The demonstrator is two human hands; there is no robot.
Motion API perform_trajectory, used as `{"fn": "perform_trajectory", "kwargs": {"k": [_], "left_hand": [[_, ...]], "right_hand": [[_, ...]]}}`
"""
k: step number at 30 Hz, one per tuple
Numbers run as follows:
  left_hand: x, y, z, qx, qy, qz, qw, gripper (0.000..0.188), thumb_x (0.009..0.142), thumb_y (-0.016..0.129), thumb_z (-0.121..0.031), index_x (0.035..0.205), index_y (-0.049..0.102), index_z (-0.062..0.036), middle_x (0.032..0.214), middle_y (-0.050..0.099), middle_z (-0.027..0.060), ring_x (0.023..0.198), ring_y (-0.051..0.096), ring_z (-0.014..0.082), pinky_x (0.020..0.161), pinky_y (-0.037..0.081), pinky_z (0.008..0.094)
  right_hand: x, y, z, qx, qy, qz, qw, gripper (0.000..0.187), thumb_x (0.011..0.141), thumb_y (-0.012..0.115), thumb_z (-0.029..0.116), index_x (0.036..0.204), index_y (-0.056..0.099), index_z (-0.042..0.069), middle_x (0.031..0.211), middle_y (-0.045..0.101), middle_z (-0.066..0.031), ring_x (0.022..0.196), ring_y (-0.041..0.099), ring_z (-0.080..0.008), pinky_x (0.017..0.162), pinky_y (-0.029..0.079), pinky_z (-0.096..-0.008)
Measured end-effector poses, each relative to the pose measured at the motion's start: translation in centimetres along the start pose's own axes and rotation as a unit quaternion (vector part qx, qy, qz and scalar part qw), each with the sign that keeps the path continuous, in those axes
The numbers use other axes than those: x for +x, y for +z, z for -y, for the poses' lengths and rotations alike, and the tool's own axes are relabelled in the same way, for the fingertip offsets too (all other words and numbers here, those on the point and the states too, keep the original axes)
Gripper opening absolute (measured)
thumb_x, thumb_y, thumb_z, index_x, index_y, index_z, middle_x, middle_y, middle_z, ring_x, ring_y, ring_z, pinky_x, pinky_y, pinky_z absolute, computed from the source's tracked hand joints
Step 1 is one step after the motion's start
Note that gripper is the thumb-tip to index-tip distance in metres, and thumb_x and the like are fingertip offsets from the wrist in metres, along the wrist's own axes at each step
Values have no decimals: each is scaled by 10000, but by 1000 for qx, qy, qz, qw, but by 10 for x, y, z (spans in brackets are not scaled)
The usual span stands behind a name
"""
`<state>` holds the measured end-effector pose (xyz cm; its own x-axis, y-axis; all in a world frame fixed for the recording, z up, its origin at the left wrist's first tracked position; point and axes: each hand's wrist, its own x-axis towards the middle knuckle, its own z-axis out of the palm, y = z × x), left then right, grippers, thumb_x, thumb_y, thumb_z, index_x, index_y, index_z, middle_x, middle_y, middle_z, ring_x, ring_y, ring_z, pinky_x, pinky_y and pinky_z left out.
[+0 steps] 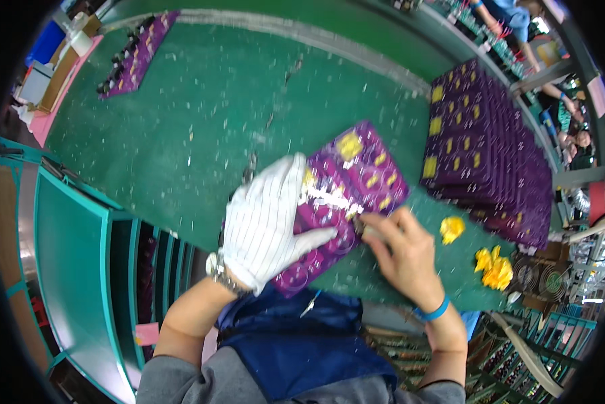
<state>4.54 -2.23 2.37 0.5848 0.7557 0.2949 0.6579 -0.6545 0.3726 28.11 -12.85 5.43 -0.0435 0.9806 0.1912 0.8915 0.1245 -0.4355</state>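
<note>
A purple circuit board panel (376, 165) with yellow patches lies slantwise in front of me, its near end close to my blue apron. My left hand (265, 219), in a white striped glove, lies over the board's left part. Its thumb presses on the board's face, and the fingers stretch along the far left side. At the board's right edge, my bare right hand (403, 252) pinches a small dark part (358, 225) between thumb and fingertips. The fingers partly hide this part, so its kind cannot be made out.
A tall stack of purple boards (460, 135) stands at the right. Crumpled yellow pieces (494, 268) lie below it. Another purple board with black parts (139, 57) rests at the far left. Small scraps litter the green table (201, 135). Another person's arm (528, 57) shows at upper right.
</note>
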Motion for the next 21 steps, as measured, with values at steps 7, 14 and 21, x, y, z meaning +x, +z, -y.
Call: {"fn": "perform_trajectory", "kwargs": {"k": [7,14,21], "left_hand": [[-14,0,-3,-7,-14,23,1000,1197,773,814,-728,1614,395,13,1521,550,197,1389,562,352,1075,492,481],[-5,1,1,-14,-5,31,999,1167,788,819,-705,1609,402,12,1513,560,205,1377,566,347,1077,483,484],[-1,6,2,-7,-2,5,1000,1162,781,809,-708,1614,401,-9,1524,554,190,1365,568,351,1078,487,476]], "right_hand": [[-12,-2,13,-19,-16,25,999,455,879,834,126,1324,795,216,836,554,-34,715,628,-200,613,528,-367],[-9,17,0,-3,-1,-61,998,452,878,810,54,1294,810,232,894,562,-58,764,655,-217,621,563,-371],[23,13,6,-4,-38,-95,995,481,874,820,49,1324,792,215,905,549,-65,757,630,-224,632,540,-375]]}}
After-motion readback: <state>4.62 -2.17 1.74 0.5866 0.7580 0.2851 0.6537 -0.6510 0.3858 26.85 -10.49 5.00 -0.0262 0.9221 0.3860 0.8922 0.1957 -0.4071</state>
